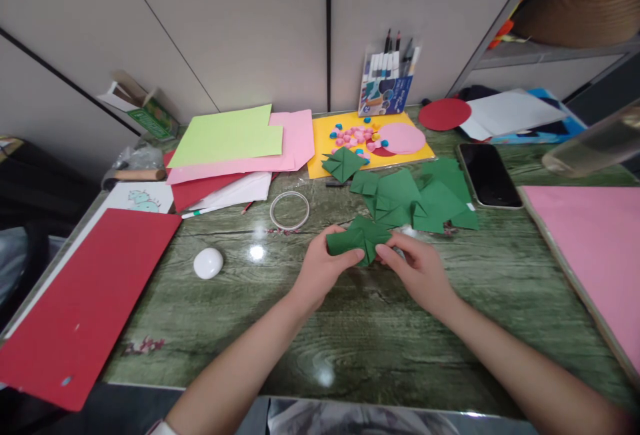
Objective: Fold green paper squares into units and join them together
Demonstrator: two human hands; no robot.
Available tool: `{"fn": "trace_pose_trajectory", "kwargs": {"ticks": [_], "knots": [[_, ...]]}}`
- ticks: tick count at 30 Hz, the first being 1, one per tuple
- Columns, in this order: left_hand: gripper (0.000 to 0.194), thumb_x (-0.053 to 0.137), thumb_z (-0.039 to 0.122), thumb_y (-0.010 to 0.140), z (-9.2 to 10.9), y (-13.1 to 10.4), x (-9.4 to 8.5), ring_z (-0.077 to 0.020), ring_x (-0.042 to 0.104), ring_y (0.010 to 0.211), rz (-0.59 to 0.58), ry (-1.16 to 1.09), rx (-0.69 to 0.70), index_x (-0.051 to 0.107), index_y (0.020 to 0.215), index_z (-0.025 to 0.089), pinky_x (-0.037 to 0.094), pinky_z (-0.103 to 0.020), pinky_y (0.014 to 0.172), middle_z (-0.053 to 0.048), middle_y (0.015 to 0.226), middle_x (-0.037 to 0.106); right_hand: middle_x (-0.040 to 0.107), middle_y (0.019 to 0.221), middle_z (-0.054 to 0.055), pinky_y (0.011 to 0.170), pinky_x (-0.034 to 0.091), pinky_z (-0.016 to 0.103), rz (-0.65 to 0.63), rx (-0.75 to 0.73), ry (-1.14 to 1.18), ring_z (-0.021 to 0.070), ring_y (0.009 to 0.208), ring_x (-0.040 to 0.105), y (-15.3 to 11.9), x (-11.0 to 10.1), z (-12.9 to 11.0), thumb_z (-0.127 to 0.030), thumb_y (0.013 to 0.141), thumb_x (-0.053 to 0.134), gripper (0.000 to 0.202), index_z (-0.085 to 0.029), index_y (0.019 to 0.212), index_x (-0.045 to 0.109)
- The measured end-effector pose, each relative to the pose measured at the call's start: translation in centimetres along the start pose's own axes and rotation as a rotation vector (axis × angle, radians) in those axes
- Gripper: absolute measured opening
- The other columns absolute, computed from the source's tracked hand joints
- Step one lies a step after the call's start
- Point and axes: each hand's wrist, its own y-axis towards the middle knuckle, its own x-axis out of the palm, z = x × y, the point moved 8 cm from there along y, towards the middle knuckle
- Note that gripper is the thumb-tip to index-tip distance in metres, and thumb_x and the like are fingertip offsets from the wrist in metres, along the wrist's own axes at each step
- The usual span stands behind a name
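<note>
Origami (361,238) between left hand (325,263) and right hand (419,268), pen box (387,82) lettering blurred

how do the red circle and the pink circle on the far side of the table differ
The red circle is deep red, while the pink circle is pale. The red circle lies near the white paper on the right; the pink circle lies on the yellow sheet, beside the small paper balls. Both look flat and round.
</note>
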Motion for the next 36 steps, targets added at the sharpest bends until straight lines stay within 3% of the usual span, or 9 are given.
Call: {"fn": "trace_pose_trajectory", "kwargs": {"ticks": [6, 14, 20, 31, 36], "knots": [[0.023, 0.071, 0.026, 0.064, -0.3, 0.1, 0.0, -0.0106, 0.048, 0.066, -0.008, 0.016, -0.019, 0.054, 0.075, 0.016, 0.038, -0.022, 0.064, 0.002, 0.07, 0.053, 0.047, 0.059, -0.002, 0.056, 0.032, 0.025, -0.007, -0.01, -0.004, 0.0127, 0.058, 0.044, 0.1, 0.0, -0.4, -0.032, 0.086, 0.048, 0.029, -0.018, 0.061, 0.051], [0.029, 0.074, 0.027, 0.061, 1.3, -0.2, -0.5, -0.0119, 0.049, 0.07, 0.041, 0.158, 0.107, 0.058, 0.083, 0.018, 0.04, -0.022, 0.066, 0.001, 0.079, 0.057, 0.048, 0.059, -0.002, 0.056, 0.032, 0.025, -0.026, -0.007, 0.013, 0.0131, 0.059, 0.045, 0.0, 0.2, -0.4, -0.033, 0.086, 0.048, 0.029, -0.018, 0.061, 0.051], [0.025, 0.072, 0.025, 0.063, 1.6, -0.4, -0.4, -0.0128, 0.051, 0.071, 0.03, 0.145, 0.127, 0.058, 0.083, 0.018, 0.041, -0.023, 0.066, 0.001, 0.078, 0.058, 0.047, 0.058, -0.002, 0.055, 0.032, 0.024, -0.021, -0.003, 0.041, 0.0123, 0.057, 0.044, 0.0, 0.1, -0.5, -0.033, 0.087, 0.047, 0.03, -0.019, 0.061, 0.05], [0.028, 0.073, 0.026, 0.063, 0.6, -0.1, -0.3, -0.0126, 0.051, 0.074, 0.037, 0.008, 0.052, 0.059, 0.086, 0.018, 0.041, -0.023, 0.069, 0.0, 0.08, 0.057, 0.055, 0.066, -0.001, 0.06, 0.039, 0.024, -0.004, -0.007, 0.249, 0.0127, 0.063, 0.05, -0.2, -0.2, -0.3, -0.029, 0.088, 0.046, 0.022, -0.02, 0.07, 0.055], [0.023, 0.072, 0.025, 0.065, 0.0, 0.1, 0.4, -0.012, 0.051, 0.075, -0.04, -0.043, -0.009, 0.06, 0.082, 0.017, 0.041, -0.023, 0.07, 0.0, 0.081, 0.058, 0.052, 0.063, -0.002, 0.058, 0.037, 0.024, 0.01, -0.018, 0.211, 0.012, 0.061, 0.048, -0.1, -0.3, -0.4, -0.029, 0.088, 0.048, 0.023, -0.02, 0.068, 0.053]]}}
